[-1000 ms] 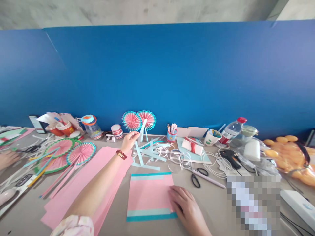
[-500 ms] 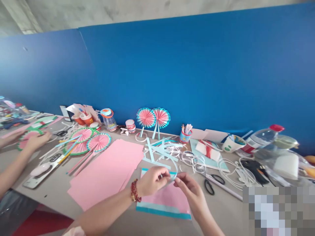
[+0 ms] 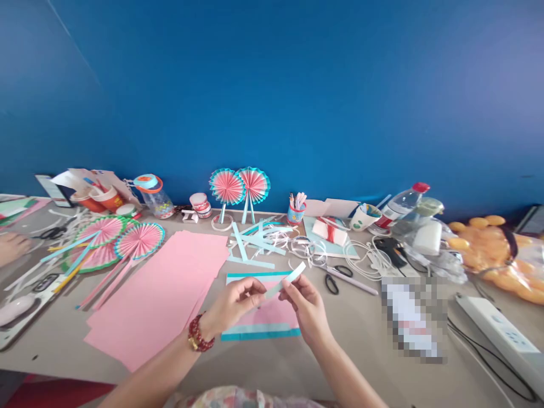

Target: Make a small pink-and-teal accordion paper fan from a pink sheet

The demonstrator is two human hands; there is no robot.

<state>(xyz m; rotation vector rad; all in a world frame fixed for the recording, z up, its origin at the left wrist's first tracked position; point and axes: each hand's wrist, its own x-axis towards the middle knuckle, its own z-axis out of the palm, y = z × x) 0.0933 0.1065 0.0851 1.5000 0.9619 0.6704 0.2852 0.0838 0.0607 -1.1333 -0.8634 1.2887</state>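
A pale narrow paper strip (image 3: 296, 273) stretches between my two hands, above the table. My left hand (image 3: 237, 303), with a red bead bracelet at the wrist, pinches its lower left end. The fingers of my right hand (image 3: 305, 303) are closed on it further right, and its free tip sticks up past them. Beneath lies a pink sheet with blue bands (image 3: 260, 335) along its near and far edges, partly hidden by my hands. Left of it is a stack of pink paper (image 3: 161, 300). More light-blue strips (image 3: 250, 262) and white curls lie just beyond.
Two folded paper fans (image 3: 240, 187) stand against the blue wall; more fans (image 3: 140, 241) lie at left. Scissors (image 3: 332, 280) rest to the right, near a cable, a bottle (image 3: 399, 208) and a power strip (image 3: 497, 323). Another person's hand (image 3: 12, 247) shows at far left.
The strip was bent in a loop between my hands and now runs straighter, its tip pointing up right. My hands have drawn slightly apart. The view has turned right and down.
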